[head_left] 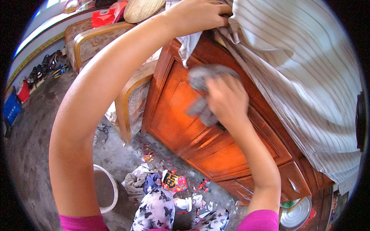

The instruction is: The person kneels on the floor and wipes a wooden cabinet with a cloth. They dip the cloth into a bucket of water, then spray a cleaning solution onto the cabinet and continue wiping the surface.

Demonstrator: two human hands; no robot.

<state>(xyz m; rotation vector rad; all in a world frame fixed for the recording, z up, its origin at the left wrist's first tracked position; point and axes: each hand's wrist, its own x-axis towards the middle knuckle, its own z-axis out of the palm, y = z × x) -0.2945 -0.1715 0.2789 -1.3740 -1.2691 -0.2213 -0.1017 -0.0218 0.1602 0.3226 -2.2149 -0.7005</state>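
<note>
A grey cloth (204, 111) is bunched in my right hand (228, 98), which presses it to the door of a reddish-brown wooden cabinet (173, 111). Motion blurs that hand and the cloth's upper part. At the top, my left hand (200, 15) grips the edge of a striped white cloth (293, 77) draped over the cabinet. Its fingertips are partly hidden by the folds. The striped cloth hangs down along the cabinet's right side, and one corner of it dangles over the door's upper left.
A white bucket (115, 192) stands on the grey floor, beside crumpled clothes (137, 183) and colourful wrappers (174, 181). A wooden-armed sofa (125, 100) adjoins the cabinet's left. Shoes (44, 67) line the far-left wall. A round metal lid (296, 215) lies at lower right.
</note>
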